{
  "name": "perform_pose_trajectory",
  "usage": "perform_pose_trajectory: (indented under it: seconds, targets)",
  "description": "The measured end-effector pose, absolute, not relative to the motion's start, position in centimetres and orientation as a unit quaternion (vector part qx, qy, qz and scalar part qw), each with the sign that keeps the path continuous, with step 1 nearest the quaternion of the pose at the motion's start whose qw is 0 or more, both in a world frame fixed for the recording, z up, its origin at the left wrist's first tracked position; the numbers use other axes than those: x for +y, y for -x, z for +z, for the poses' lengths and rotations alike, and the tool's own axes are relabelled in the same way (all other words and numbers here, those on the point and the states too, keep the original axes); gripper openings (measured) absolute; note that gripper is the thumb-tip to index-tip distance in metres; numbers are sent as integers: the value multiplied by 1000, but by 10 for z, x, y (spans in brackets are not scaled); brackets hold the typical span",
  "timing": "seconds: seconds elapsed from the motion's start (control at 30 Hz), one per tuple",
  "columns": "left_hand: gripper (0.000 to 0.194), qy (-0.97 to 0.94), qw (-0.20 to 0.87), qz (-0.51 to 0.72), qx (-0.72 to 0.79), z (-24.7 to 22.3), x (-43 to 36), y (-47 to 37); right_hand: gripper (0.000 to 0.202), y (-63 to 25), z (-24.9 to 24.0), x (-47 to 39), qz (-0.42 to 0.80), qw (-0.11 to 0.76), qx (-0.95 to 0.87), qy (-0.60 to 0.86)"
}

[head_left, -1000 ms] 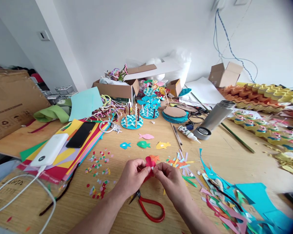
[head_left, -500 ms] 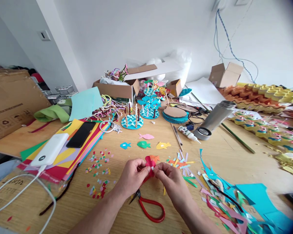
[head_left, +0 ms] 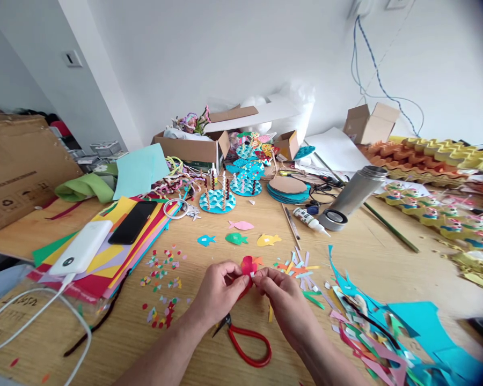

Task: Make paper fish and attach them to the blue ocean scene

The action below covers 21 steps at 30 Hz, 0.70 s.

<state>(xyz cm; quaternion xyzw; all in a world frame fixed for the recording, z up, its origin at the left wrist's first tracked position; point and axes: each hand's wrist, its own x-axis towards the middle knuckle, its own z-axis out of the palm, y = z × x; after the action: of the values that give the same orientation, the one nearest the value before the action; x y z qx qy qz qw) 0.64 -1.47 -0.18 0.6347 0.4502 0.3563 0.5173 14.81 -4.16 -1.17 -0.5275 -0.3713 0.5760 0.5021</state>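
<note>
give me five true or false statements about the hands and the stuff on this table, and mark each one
1. The left hand holds a red paper piece. True.
2. The right hand lies flat on the phone. False: the right hand has its fingertips close beside the red paper piece.
3. The phone lies on the stack of coloured paper. True.
4. The green fish cutout lies farther from the person than the pink one. False: the pink fish cutout lies beyond the green fish cutout.
5. The scissors have red handles. True.
</note>
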Motion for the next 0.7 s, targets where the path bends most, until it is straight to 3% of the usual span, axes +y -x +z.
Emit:
perform_pose_trajectory:
  seconds: [0.7]
  targets:
    - [18, -626, 526, 360, 449, -6, -15, -6, 28, -146, -3, -43, 572, 500, -373, 533]
